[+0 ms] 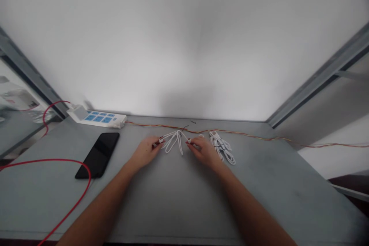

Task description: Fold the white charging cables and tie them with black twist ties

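A loosely looped white cable (174,140) lies on the grey table (178,196) between my two hands. My left hand (146,150) pinches one plug end of the white cable at its left side. My right hand (204,150) pinches the other end at its right side. Both hands rest low on the table top with fingers closed. A second white cable (222,147), bundled and tied, lies just right of my right hand, not touched.
A black phone (98,154) lies face up at the left. A white and blue power strip (97,117) sits at the back left with a red cable (69,184) curving to the front. A thin twisted orange wire (248,134) runs along the back wall.
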`<state>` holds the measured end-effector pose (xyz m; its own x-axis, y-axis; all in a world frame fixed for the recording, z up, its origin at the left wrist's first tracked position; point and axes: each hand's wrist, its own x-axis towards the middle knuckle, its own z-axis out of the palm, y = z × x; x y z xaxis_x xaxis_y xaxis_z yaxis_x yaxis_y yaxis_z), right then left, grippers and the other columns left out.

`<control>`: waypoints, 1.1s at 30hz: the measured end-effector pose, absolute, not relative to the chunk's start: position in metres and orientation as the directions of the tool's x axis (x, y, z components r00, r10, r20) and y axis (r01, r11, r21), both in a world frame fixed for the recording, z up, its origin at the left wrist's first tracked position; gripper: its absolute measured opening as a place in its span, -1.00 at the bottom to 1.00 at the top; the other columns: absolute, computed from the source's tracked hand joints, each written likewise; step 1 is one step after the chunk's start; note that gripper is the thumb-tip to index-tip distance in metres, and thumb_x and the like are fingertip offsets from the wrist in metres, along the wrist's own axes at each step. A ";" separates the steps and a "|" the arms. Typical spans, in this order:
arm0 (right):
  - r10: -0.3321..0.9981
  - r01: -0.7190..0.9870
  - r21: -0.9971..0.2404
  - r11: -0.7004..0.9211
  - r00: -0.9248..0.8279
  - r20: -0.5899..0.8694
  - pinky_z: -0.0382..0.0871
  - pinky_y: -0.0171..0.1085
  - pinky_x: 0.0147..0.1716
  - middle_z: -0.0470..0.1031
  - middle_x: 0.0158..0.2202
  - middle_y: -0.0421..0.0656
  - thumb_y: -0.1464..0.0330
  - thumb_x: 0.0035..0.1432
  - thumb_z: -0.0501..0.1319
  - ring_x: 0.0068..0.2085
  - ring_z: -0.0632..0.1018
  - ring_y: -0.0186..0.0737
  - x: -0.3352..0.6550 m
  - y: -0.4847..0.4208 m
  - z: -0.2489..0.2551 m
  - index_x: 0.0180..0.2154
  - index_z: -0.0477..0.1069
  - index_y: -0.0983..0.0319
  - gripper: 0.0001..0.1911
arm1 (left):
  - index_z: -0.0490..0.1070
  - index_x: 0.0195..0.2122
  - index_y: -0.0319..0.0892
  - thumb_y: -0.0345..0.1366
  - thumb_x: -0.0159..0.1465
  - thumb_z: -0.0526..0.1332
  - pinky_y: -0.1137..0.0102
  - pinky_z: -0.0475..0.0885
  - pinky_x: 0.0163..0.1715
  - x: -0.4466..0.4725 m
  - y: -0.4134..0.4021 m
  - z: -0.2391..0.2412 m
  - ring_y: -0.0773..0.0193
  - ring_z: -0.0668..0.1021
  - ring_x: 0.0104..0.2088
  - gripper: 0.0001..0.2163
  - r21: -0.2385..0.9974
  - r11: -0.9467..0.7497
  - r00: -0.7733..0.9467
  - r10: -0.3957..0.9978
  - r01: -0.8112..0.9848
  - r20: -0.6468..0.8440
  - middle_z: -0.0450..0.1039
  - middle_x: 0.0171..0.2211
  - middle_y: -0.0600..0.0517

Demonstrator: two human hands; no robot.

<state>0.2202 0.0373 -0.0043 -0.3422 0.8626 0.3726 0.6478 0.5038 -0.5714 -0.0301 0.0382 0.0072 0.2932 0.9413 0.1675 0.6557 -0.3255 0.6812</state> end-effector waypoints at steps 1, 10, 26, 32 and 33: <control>0.872 0.680 -0.548 0.486 -0.337 0.355 0.34 -0.13 -0.17 0.55 -0.33 -0.04 0.31 0.22 0.07 -0.23 0.51 -0.08 0.219 0.037 -0.004 -0.37 0.45 0.21 -0.77 | 0.45 -0.29 -0.15 -0.15 0.27 0.05 0.38 0.34 -0.33 -0.029 0.038 0.007 0.26 0.46 -0.40 -0.75 0.649 -0.345 0.295 0.937 0.678 0.189 0.48 -0.38 0.00; 0.950 0.801 -0.512 0.310 -0.253 0.181 0.31 -0.07 -0.18 0.46 -0.18 0.11 0.18 0.19 0.12 -0.16 0.49 0.07 0.199 0.017 0.003 0.01 0.25 0.35 -0.55 | 0.28 -0.38 -0.15 -0.12 0.31 -0.01 0.28 0.30 -0.23 -0.022 0.031 0.012 0.12 0.45 -0.30 -0.76 0.451 -0.298 0.179 0.941 0.841 0.288 0.39 -0.37 -0.07; 0.993 0.613 -0.782 0.115 -0.084 0.080 0.26 -0.27 -0.51 0.41 -0.46 -0.25 0.16 -0.08 0.34 -0.49 0.47 -0.24 0.194 0.019 -0.011 -0.38 0.11 0.14 -0.58 | 0.16 -0.43 -0.12 -0.03 0.13 0.19 0.44 0.19 -0.62 -0.020 0.028 0.015 0.25 0.57 -0.50 -0.70 0.922 0.101 0.176 0.968 0.374 -0.178 0.54 -0.30 0.02; 0.994 0.272 -0.962 -0.026 -0.099 -0.055 0.31 -0.29 -0.62 0.38 -0.47 -0.30 0.19 -0.07 0.31 -0.59 0.44 -0.31 0.190 0.021 -0.021 -0.35 0.04 0.13 -0.56 | 0.12 -0.37 -0.13 0.01 0.11 0.23 0.47 0.26 -0.55 -0.013 0.026 0.015 0.17 0.63 -0.31 -0.64 0.950 0.306 0.263 0.913 0.068 -0.313 0.50 -0.06 -0.09; 0.992 0.234 -0.972 -0.036 -0.113 -0.064 0.34 -0.29 -0.59 0.39 -0.45 -0.28 0.20 -0.09 0.32 -0.55 0.47 -0.29 0.189 0.021 -0.023 -0.34 0.04 0.13 -0.55 | 0.12 -0.36 -0.13 0.00 0.11 0.24 0.46 0.29 -0.51 -0.012 0.025 0.013 0.17 0.62 -0.28 -0.63 0.947 0.318 0.276 0.908 0.038 -0.316 0.50 -0.06 -0.09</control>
<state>0.1889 0.0212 -0.0226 -0.1129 0.9916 -0.0637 0.2342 -0.0357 -0.9715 -0.0118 0.0253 0.0133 0.2759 0.9078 -0.3158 0.0378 0.3180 0.9473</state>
